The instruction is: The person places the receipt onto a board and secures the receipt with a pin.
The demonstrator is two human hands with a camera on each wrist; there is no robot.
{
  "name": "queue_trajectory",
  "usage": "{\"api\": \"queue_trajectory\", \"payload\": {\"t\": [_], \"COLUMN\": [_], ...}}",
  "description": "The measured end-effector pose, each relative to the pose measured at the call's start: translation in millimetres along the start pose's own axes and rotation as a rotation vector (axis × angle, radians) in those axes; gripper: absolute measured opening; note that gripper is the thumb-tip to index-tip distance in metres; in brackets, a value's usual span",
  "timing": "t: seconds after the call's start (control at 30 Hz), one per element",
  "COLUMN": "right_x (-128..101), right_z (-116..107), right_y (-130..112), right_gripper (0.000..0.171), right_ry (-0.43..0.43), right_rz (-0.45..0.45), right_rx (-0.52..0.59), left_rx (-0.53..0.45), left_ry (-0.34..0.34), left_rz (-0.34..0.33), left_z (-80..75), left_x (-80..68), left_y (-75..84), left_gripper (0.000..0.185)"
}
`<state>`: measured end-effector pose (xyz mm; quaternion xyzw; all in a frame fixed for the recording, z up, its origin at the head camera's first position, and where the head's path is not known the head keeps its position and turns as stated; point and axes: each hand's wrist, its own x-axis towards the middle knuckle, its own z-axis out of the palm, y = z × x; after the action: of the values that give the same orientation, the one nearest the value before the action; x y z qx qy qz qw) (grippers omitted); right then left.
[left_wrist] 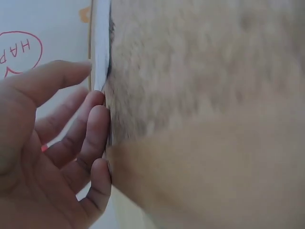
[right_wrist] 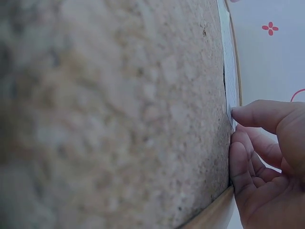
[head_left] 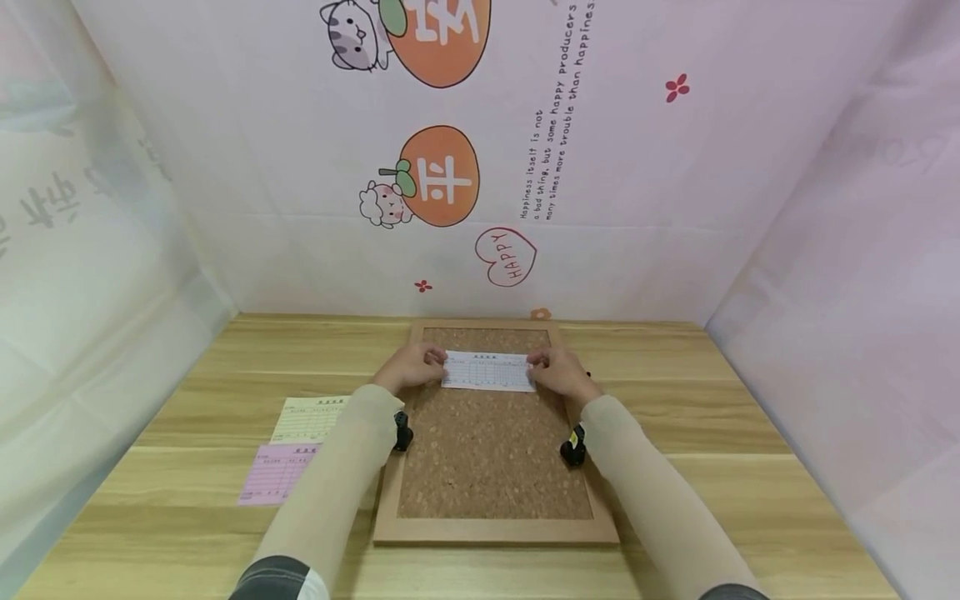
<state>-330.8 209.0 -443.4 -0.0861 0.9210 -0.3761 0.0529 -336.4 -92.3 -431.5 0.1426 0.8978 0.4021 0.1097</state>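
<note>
from the head camera, a cork board (head_left: 491,446) in a wood frame lies flat on a wooden table (head_left: 750,450). a small white paper slip (head_left: 489,371) lies across the top part of the board. the left hand (head_left: 408,367) is at the slip's left end and the right hand (head_left: 558,372) is at its right end. both hands touch the slip with their fingertips. the fingers look bent a little, but this view is too small to tell if they pinch the paper or just press it. left of the board, a yellow slip (head_left: 309,419) and a pink slip (head_left: 277,473) lie flat on the table, the pink one nearer the person. a wall sheet with cartoon pictures (head_left: 438,179) stands behind the table.

from the left wrist camera, the left hand (left_wrist: 52,157) is very close. the cork board (left_wrist: 205,95) fills most of the view. the fingers (left_wrist: 93,133) are loosely bent with their tips on the cork by the edge of the white paper slip (left_wrist: 100,43). the thumb reaches to the slip's edge.

from the right wrist camera, the right hand (right_wrist: 267,167) is in the lower right. the thumb touches the end of the white paper slip (right_wrist: 228,62), and the bent fingers (right_wrist: 240,167) rest against the cork board (right_wrist: 119,114) under it.
</note>
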Motion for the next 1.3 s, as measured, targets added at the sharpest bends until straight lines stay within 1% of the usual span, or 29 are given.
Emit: {"api": "queue_trajectory", "payload": {"t": [0.1, 0.17, 0.27, 0.4, 0.47, 0.63, 0.83, 1.0, 1.17, 1.3], "right_x": [-0.1, -0.7, -1.6, -2.8, -3.2, -2.9, -2.1, -1.6, -2.9, -3.5], "right_z": [1.6, 2.2, 2.9, 2.7, 2.8, 3.9, 3.7, 2.9, 0.6, -4.1], "right_y": [0.4, 0.0, -0.5, -2.3, -2.9, -2.5, -4.5, -3.4, -1.5, -0.7], "right_gripper": [0.029, 0.029, 0.03, 0.031, 0.031, 0.03, 0.03, 0.031, 0.03, 0.031], "right_ry": [0.006, 0.011, 0.013, 0.014, 0.013, 0.012, 0.014, 0.017, 0.012, 0.0], "right_rz": [-0.003, -0.013, -0.036, -0.047, -0.045, -0.045, -0.03, -0.026, -0.027, -0.029], "right_rx": [0.011, 0.019, 0.028, 0.042, 0.046, 0.043, 0.028, 0.012, 0.005, 0.016], "left_rx": [0.052, 0.084, 0.164, 0.276, 0.309, 0.339, 0.375, 0.396, 0.407, 0.391], "left_ry": [-0.042, -0.062, -0.067, -0.068, -0.078, -0.109, -0.146, -0.169, -0.171, -0.168], "left_rz": [0.054, 0.077, 0.106, 0.115, 0.113, 0.097, 0.07, 0.068, 0.067, 0.062], "left_z": [-2.4, -3.5, -4.5, -4.6, -4.3, -4.7, -8.1, -9.4, -7.6, -6.9], "left_x": [-0.9, -1.6, -2.7, -4.0, -4.2, -5.2, -8.6, -7.3, -4.6, -4.9], "left_y": [-1.2, -1.3, -0.7, -1.1, -1.9, -1.5, 2.0, 1.9, -1.4, -1.3], "left_gripper": [0.036, 0.036, 0.039, 0.044, 0.047, 0.053, 0.054, 0.056, 0.056, 0.055]}}
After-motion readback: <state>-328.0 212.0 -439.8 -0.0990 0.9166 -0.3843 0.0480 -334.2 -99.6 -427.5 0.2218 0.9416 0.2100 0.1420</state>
